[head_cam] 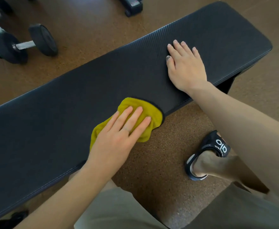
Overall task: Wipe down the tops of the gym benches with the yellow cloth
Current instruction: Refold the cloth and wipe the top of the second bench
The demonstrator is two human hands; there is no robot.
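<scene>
A long black padded gym bench [69, 103] runs diagonally from lower left to upper right. The yellow cloth [152, 113] lies bunched on the bench top at its near edge, part of it hanging over. My left hand [119, 134] presses flat on the cloth with straight fingers. My right hand [185, 65] rests flat on the bare bench top further right, fingers spread, apart from the cloth.
A black dumbbell [25, 43] lies on the brown floor [89, 33] beyond the bench at upper left. The base of other black equipment [133, 5] stands at the top centre. My foot in a black sandal [208, 154] is on the floor near the bench.
</scene>
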